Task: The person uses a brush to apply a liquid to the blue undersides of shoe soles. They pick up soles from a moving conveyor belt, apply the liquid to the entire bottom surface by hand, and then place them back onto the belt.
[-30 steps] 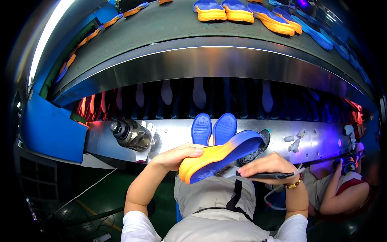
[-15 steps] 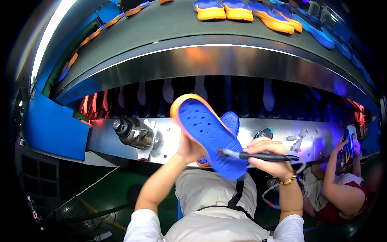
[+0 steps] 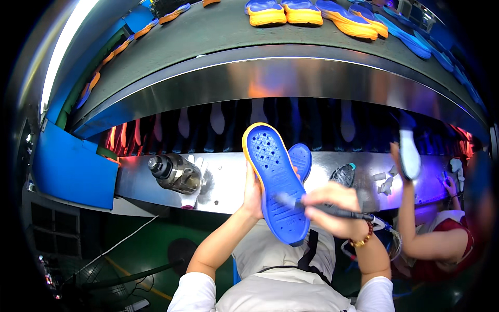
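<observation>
A blue shoe sole with an orange rim [image 3: 266, 148] stands tilted upright in front of me, its perforated face toward me. My left hand [image 3: 253, 195] is closed round its left edge. Behind it shows part of a second blue sole [image 3: 301, 158]; what supports that one is hidden. My right hand [image 3: 338, 208] grips a black-handled brush [image 3: 337, 210], with a thin tube or cable running from its back end. The pale brush tip, blurred by motion, lies over the middle of the sole. Whether the bristles touch the surface I cannot tell.
A dark bottle [image 3: 176, 174] stands on the metal ledge [image 3: 223, 179] at left. A dark shoe-shaped piece [image 3: 344, 175] and white scraps [image 3: 385, 182] lie rightward. Beyond, a conveyor belt [image 3: 208, 34] carries orange-and-blue soles [image 3: 301, 13]. At right, a co-worker's hand [image 3: 397, 158] holds a pale sole.
The sole in my left hand has swung more upright and shifted slightly right. My right hand has moved a little left and down with the brush. The co-worker has raised a pale sole.
</observation>
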A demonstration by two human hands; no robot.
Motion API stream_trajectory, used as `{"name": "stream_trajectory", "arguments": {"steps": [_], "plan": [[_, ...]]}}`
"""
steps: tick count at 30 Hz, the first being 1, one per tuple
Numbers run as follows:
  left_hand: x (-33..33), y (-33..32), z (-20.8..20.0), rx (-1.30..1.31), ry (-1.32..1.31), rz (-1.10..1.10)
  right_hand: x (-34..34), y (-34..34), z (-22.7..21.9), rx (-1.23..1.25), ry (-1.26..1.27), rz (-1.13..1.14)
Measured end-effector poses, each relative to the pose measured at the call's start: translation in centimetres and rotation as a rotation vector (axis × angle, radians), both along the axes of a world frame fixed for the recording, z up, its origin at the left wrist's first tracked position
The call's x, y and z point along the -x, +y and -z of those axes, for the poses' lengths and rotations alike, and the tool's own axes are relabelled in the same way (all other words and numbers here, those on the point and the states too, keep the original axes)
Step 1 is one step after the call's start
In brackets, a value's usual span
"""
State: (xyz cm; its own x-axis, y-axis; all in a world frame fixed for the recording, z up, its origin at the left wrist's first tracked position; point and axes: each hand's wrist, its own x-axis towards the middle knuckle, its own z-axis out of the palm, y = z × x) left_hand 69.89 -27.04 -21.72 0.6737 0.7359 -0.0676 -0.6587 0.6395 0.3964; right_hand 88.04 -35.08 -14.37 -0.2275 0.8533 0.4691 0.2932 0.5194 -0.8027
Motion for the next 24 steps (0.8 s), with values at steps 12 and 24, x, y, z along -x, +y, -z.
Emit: {"name": "stream_trajectory", "arguments": {"steps": [12,24], "plan": [[1.2,0.7,-4.2,-0.177,0.037,-0.185,0.1,-1.8,-0.2,0.016,-0.030,-0.236],[-0.2,-3.7,-6.7,-0.275,0.072,-0.226,1.5,-2.9,0.6,0.391,0.651,-0.009]]}}
